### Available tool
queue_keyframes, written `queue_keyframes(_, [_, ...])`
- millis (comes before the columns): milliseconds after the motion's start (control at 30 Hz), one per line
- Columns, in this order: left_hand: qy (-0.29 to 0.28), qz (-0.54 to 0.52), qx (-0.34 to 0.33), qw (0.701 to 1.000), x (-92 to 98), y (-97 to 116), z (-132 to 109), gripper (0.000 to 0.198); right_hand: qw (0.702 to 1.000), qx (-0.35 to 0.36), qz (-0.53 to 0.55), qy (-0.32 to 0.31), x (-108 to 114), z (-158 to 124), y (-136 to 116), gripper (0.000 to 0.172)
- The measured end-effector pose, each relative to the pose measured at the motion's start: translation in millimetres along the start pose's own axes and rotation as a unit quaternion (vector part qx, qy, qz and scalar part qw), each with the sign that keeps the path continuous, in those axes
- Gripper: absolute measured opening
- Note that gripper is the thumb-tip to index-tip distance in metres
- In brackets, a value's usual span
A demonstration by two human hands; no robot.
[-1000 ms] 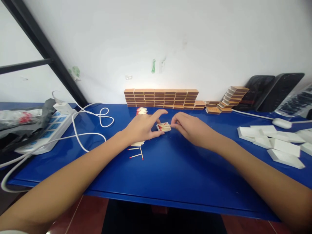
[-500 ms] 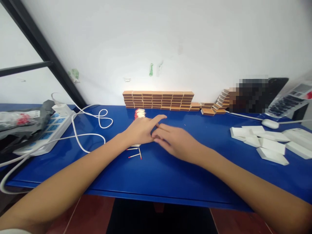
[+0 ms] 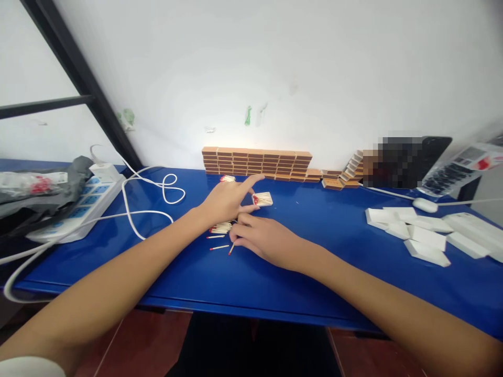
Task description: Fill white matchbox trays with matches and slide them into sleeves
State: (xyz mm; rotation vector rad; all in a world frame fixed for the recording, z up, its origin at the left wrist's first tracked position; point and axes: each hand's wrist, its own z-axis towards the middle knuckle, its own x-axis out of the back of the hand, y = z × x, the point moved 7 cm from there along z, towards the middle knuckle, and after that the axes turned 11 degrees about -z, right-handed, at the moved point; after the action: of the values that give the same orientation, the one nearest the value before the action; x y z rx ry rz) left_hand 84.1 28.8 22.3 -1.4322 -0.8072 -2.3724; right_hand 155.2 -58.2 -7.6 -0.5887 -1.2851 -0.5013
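A small white tray (image 3: 262, 199) with red-tipped matches in it lies on the blue table, just right of my left hand (image 3: 228, 200). The thumb and fingers of that hand are spread beside the tray, and its palm hides part of a row of loose matches (image 3: 221, 228). My right hand (image 3: 259, 233) is lower and to the right, its fingers pinched on a match (image 3: 231, 248) that slants down to a red head. Two single matches (image 3: 219, 247) lie left of it. More matches (image 3: 228, 178) show behind my left hand.
Stacked matchboxes (image 3: 257, 162) line the wall, with more boxes (image 3: 332, 183) to their right. White trays (image 3: 426, 236) lie in a heap at the right. A power strip (image 3: 84, 204), white cables (image 3: 129, 209) and plastic bags (image 3: 37, 191) occupy the left.
My right hand has moved left and down to the loose matches. The match-filled tray now shows beside my left hand, whose thumb and fingers are apart. The view has shifted slightly.
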Motion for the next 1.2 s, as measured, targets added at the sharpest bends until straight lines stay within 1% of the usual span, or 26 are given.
queue_keyframes(100, [0.015, 0.011, 0.0, 1.0, 4.5, -1, 1, 0.074, 0.999, -0.033, 0.009, -0.031, 4, -5, 5, 0.013])
queue_keyframes(167, [0.018, 0.014, 0.0, 1.0, 5.6, 0, 1, 0.074, 0.997, -0.052, 0.028, -0.04, 9, -7, 2, 0.014])
queue_keyframes(300, [0.019, 0.006, 0.002, 1.0, 5.0, 1, 1, 0.072, 0.994, -0.076, 0.072, -0.018, 12, 1, -16, 0.016])
queue_keyframes(433, [0.021, 0.005, 0.003, 1.0, 3.9, 0, 1, 0.072, 0.997, -0.067, 0.045, -0.016, 1, 10, -31, 0.014])
queue_keyframes(567, [0.03, 0.013, -0.006, 0.999, 4.8, 0, 1, 0.072, 0.995, -0.074, 0.067, 0.008, -1, 10, -26, 0.006])
queue_keyframes(633, [0.023, 0.01, -0.001, 1.0, 3.6, 0, 1, 0.072, 0.993, -0.082, 0.082, 0.015, -2, 9, -23, 0.007])
queue_keyframes(700, [0.015, 0.005, 0.002, 1.0, 2.2, 0, 0, 0.072, 0.992, -0.084, 0.09, 0.007, -3, 10, -22, 0.007])
queue_keyframes(767, [0.014, 0.005, 0.0, 1.0, 2.2, 1, 0, 0.072, 0.992, -0.084, 0.09, -0.008, -6, 11, -23, 0.012])
queue_keyframes(867, [0.013, 0.007, 0.004, 1.0, 4.8, 2, 0, 0.073, 0.993, -0.073, 0.093, -0.018, -1, 7, -20, 0.015])
queue_keyframes(933, [0.006, 0.002, 0.012, 1.0, 6.5, 3, 0, 0.072, 0.993, -0.062, 0.103, -0.005, 9, 1, -8, 0.015])
queue_keyframes(967, [0.002, -0.001, 0.017, 1.0, 7.0, 3, 0, 0.072, 0.992, -0.062, 0.105, 0.012, 17, -4, 2, 0.014])
queue_keyframes(1033, [-0.003, -0.005, 0.019, 1.0, 7.5, 4, -1, 0.071, 0.99, -0.093, 0.075, 0.072, 36, -13, 32, 0.013])
queue_keyframes(1100, [0.003, -0.005, 0.014, 1.0, 7.8, 5, -1, 0.073, 0.979, -0.137, 0.029, 0.148, 54, -24, 65, 0.013])
queue_keyframes(1167, [0.009, -0.005, 0.01, 1.0, 6.9, 5, -1, 0.076, 0.966, -0.178, -0.011, 0.185, 61, -32, 92, 0.011])
queue_keyframes(1200, [0.009, -0.006, 0.012, 1.0, 5.9, 5, -1, 0.076, 0.964, -0.189, -0.02, 0.185, 60, -34, 100, 0.01])
